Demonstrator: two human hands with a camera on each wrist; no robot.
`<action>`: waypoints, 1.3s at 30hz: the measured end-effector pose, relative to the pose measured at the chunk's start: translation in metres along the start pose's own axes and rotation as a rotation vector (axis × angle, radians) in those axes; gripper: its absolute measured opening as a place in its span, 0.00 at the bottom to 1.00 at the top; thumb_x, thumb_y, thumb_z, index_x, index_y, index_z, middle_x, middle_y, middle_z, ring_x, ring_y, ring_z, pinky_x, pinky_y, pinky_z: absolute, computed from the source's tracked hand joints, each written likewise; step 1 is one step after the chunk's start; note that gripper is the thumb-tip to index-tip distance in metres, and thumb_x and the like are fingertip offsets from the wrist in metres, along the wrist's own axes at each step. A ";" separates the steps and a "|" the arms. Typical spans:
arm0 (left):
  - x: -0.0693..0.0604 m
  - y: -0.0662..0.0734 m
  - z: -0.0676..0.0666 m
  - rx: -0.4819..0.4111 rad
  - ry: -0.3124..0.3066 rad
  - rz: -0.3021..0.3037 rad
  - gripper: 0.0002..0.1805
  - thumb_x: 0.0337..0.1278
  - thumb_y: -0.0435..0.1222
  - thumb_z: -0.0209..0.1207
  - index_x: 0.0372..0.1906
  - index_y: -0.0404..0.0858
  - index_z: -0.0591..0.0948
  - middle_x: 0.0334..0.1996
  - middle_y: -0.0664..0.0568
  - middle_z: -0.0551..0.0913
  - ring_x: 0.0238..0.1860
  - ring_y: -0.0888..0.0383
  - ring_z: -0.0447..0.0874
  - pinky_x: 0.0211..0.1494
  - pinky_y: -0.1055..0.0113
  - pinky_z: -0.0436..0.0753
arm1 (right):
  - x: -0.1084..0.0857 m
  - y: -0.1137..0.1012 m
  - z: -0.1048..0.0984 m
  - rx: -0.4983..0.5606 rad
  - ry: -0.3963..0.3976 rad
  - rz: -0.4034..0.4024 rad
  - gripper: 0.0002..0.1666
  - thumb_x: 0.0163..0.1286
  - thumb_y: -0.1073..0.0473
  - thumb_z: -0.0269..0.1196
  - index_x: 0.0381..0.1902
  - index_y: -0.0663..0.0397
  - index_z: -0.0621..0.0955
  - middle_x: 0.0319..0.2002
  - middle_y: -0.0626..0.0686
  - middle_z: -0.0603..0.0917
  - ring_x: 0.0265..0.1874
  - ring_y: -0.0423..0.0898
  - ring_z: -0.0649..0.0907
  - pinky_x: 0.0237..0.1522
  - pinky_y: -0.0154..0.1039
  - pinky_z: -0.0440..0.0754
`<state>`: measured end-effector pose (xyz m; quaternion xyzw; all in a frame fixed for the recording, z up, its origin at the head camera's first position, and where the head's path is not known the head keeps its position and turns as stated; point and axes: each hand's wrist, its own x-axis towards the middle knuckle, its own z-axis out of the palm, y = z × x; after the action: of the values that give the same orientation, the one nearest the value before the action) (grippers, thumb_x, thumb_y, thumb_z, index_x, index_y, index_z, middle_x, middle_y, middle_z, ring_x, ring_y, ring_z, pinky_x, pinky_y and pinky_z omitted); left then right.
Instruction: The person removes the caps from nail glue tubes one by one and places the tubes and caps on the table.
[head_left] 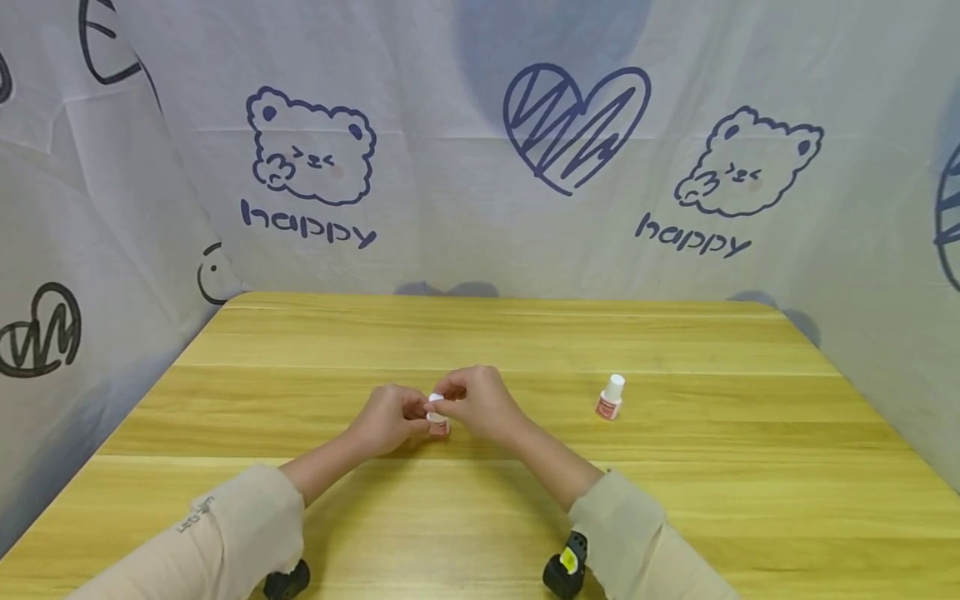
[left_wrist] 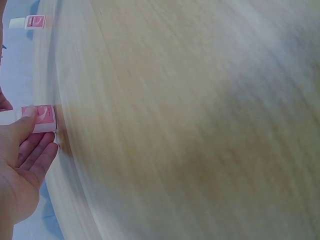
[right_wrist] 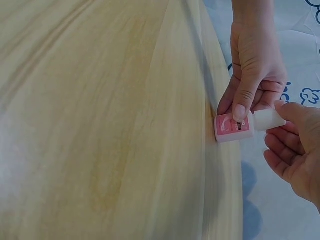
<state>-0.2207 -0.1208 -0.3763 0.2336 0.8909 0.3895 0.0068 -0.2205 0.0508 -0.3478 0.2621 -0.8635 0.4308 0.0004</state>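
A small white bottle with a pink label (right_wrist: 235, 127) and a white cap (right_wrist: 269, 119) stands on the table between both hands. My left hand (head_left: 390, 421) grips the bottle's body, its thumb pressed on the label in the right wrist view. From the other side, my right hand (head_left: 483, 404) pinches the cap between thumb and fingers. The left wrist view shows the bottle's base at the tabletop, with only a little of the right hand at the left edge. To the right stands a second, similar bottle (head_left: 611, 398), upright and capped, touched by neither hand.
The wood-grain table (head_left: 480, 517) reaches back to a pale cloth (head_left: 442, 167) printed with bears and hearts. Cloth also hangs along the left and right sides. Dark wrist devices (head_left: 564, 571) sit under both sleeves.
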 end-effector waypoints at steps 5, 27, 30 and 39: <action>-0.001 0.000 0.000 -0.005 -0.004 -0.002 0.03 0.49 0.28 0.64 0.30 0.30 0.85 0.26 0.44 0.87 0.24 0.64 0.80 0.27 0.76 0.76 | 0.000 0.000 -0.001 -0.023 -0.026 -0.015 0.06 0.60 0.61 0.65 0.30 0.59 0.85 0.28 0.52 0.86 0.27 0.37 0.80 0.32 0.26 0.78; 0.000 -0.001 0.001 -0.028 0.004 0.014 0.03 0.47 0.28 0.65 0.28 0.30 0.84 0.24 0.44 0.86 0.23 0.66 0.78 0.27 0.76 0.75 | 0.000 0.001 -0.002 -0.065 -0.027 -0.060 0.05 0.59 0.62 0.66 0.32 0.59 0.84 0.31 0.52 0.86 0.32 0.42 0.81 0.39 0.34 0.77; -0.001 0.000 0.001 -0.032 0.002 -0.001 0.02 0.48 0.27 0.64 0.25 0.30 0.83 0.24 0.44 0.86 0.23 0.65 0.78 0.27 0.76 0.76 | -0.001 0.002 0.000 -0.051 0.011 -0.047 0.06 0.56 0.61 0.68 0.29 0.59 0.84 0.28 0.52 0.86 0.28 0.40 0.79 0.35 0.32 0.77; 0.000 -0.001 0.001 -0.027 -0.004 -0.022 0.02 0.48 0.27 0.64 0.27 0.31 0.84 0.24 0.44 0.86 0.23 0.65 0.79 0.27 0.75 0.75 | -0.001 0.003 0.000 -0.070 0.017 -0.062 0.06 0.57 0.61 0.67 0.26 0.59 0.83 0.24 0.52 0.85 0.23 0.36 0.76 0.28 0.25 0.74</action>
<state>-0.2209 -0.1206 -0.3774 0.2246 0.8881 0.4007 0.0160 -0.2211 0.0530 -0.3498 0.2848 -0.8695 0.4025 0.0300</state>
